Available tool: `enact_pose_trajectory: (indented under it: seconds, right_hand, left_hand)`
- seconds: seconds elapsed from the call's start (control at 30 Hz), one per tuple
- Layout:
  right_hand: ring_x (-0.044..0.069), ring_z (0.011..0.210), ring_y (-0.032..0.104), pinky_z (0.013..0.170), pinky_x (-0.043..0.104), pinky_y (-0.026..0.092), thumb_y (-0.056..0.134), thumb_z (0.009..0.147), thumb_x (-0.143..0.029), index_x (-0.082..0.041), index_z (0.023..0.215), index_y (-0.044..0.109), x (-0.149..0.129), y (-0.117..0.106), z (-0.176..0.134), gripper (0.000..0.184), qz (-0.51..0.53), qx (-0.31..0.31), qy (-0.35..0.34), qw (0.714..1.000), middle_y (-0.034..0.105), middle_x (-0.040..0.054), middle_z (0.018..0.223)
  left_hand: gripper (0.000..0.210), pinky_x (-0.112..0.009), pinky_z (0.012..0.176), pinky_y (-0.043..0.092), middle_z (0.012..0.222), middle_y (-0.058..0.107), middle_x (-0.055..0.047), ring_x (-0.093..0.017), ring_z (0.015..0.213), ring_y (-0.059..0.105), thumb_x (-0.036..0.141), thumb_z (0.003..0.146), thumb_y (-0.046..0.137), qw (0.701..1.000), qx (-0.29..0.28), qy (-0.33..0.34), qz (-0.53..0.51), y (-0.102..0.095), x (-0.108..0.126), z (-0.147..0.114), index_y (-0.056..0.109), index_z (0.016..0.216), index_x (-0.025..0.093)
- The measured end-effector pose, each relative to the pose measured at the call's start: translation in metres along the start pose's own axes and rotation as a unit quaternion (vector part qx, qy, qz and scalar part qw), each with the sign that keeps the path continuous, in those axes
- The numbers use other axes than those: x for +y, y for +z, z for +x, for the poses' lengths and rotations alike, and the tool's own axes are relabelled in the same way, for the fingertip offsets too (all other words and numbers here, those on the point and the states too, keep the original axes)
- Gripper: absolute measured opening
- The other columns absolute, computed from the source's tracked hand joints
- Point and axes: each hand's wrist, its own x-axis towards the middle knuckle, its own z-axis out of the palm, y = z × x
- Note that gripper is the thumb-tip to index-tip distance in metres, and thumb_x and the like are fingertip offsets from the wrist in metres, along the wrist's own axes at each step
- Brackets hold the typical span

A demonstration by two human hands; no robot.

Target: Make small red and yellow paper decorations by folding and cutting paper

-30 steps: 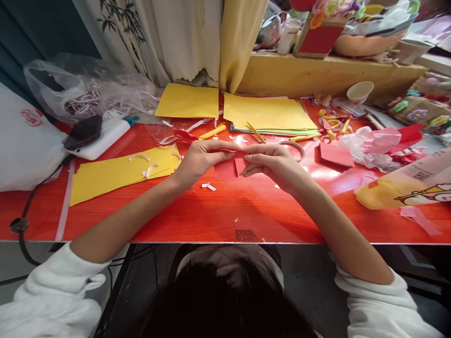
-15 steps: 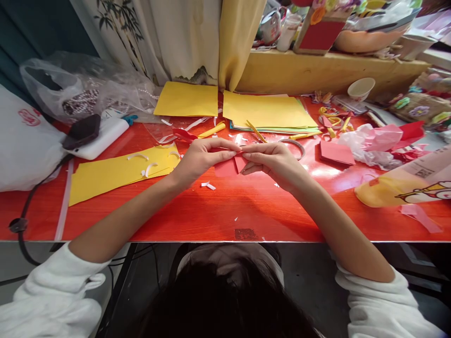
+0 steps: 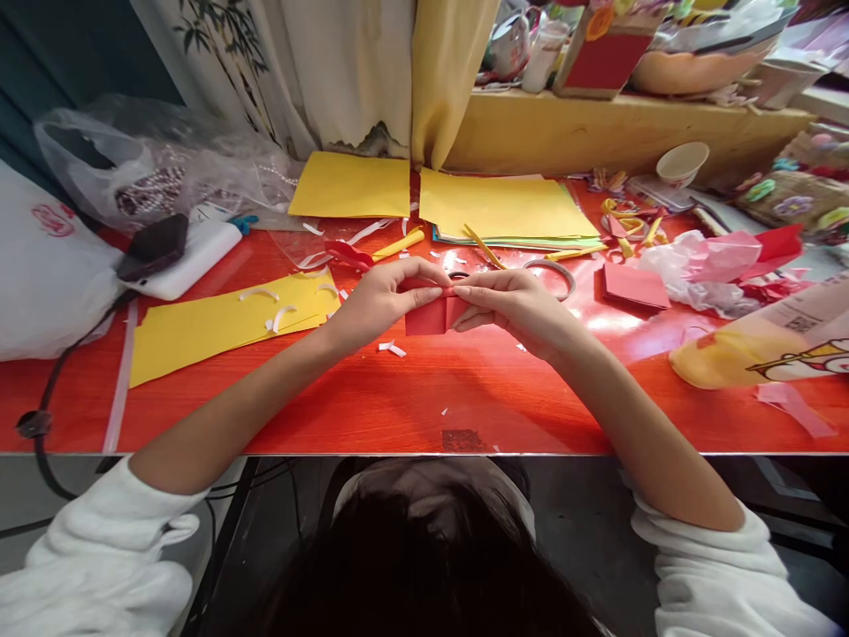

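A small folded piece of red paper [image 3: 426, 318] hangs between my hands, just above the red table [image 3: 371, 398]. My left hand [image 3: 391, 292] pinches its upper edge between thumb and forefinger. From the other side my right hand [image 3: 508, 301] pinches the same edge, its lower fingers curled behind the paper. The fingertips of both hands almost meet at the top. Behind my right hand lie scissors [image 3: 554, 276], partly hidden by the fingers. White paper scraps [image 3: 391, 349] lie on the table below my left hand.
Yellow paper strips [image 3: 225, 318] lie at left, and yellow sheets [image 3: 504, 208] are stacked at the back. A pile of red paper squares [image 3: 635, 287] sits to the right, near crumpled tissue [image 3: 696, 265]. A drink cup [image 3: 743, 345] lies at far right. A phone [image 3: 156, 250] rests at left.
The red paper between my fingers has turned slightly, and its two parts now line up more flatly. Both hands keep their pinch in nearly the same place.
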Motion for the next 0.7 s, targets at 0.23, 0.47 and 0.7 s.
enact_pose_trajectory:
  seconds: [0.23,0.47,0.7]
  right_hand:
    - [0.013,0.064,0.068,0.068,0.026,0.059,0.073,0.074,-0.036,-0.012,0.084,0.070,0.0004,0.0050,-0.0005,0.026,-0.042,0.015,-0.026,0.999,0.069,0.0047,0.078]
    - [0.013,0.068,0.068,0.071,0.028,0.058,0.075,0.072,-0.031,-0.013,0.087,0.066,0.0009,0.0086,0.0004,0.025,-0.020,0.022,-0.022,0.999,0.068,0.0030,0.071]
    - [0.011,0.066,0.064,0.068,0.025,0.056,0.069,0.074,-0.024,-0.015,0.085,0.067,0.0033,0.0051,0.0024,0.014,-0.036,0.089,-0.083,0.992,0.068,0.0025,0.079]
  left_hand:
    - [0.016,-0.032,0.087,0.047,0.094,0.067,-0.005,-0.018,0.093,0.061,0.029,0.080,0.063,1.000,0.013,-0.011,-0.001,0.0016,0.0011,-0.0007,0.068,0.085,0.015]
    - [0.018,-0.033,0.087,0.047,0.092,0.068,-0.003,-0.016,0.090,0.062,0.032,0.079,0.065,0.996,0.085,-0.008,-0.009,0.0020,-0.0065,0.0005,0.068,0.088,0.016]
    - [0.021,-0.029,0.072,0.052,0.090,0.068,-0.003,-0.015,0.080,0.063,0.033,0.079,0.064,0.997,0.051,-0.032,-0.043,0.0023,-0.0077,-0.0003,0.068,0.094,0.017]
